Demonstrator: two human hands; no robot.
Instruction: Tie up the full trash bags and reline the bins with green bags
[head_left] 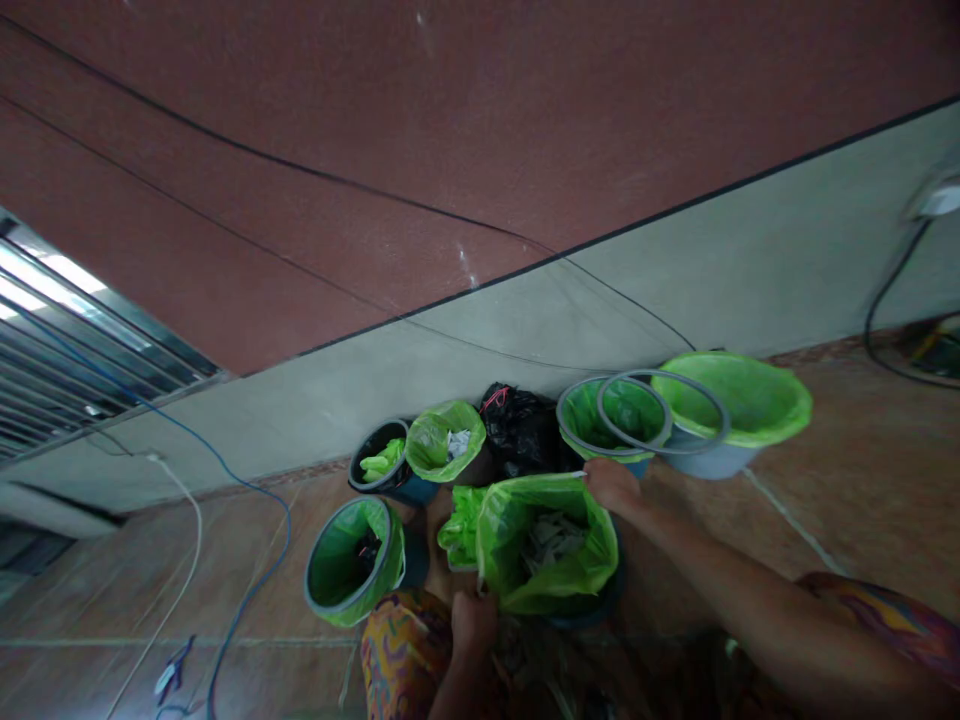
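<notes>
If either grip slips, green bin liner [517, 582] at center could sag inward, judging by thin, loose edge, or tip out crumpled waste [553, 540]. From left: gray-rimmed bin [337, 562] stands on tiled floor [259, 560]; left hand [474, 622] curls tight around liner's near-left edge; right hand [613, 487] clasps far-right edge; gray ring [725, 415] overlaps two lined bins [761, 392].

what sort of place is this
Perhaps a utility area or passage in or beside a building: several bins with green liners stand on a tiled floor, near a two-tone wall.
</notes>
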